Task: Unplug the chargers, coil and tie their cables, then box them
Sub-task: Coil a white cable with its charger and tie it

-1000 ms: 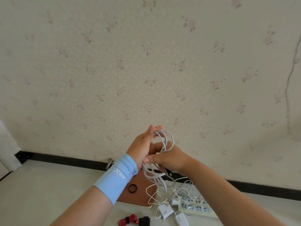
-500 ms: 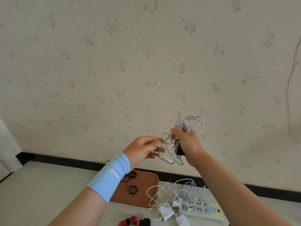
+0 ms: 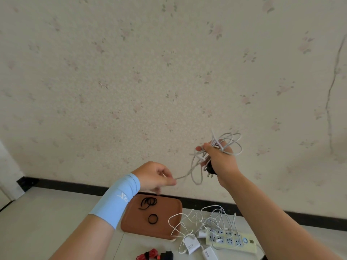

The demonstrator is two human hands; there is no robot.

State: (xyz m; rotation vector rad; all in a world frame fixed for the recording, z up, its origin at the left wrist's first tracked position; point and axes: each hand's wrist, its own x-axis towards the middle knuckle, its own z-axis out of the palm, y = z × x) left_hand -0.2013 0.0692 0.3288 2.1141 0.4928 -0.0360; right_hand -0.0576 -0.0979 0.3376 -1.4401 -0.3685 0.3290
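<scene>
Only one view existed, from the person's head. It faced forward, mostly at the wall (image 3: 169, 72), close behind both raised hands. The table (image 3: 47, 222) appeared only along the bottom edge, below the fingers.

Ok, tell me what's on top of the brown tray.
On the brown tray lie a loose bunch of black bands and one separate black band. White cable loops overlap its right edge. The left forearm covers its left corner, so anything there is hidden.
</scene>
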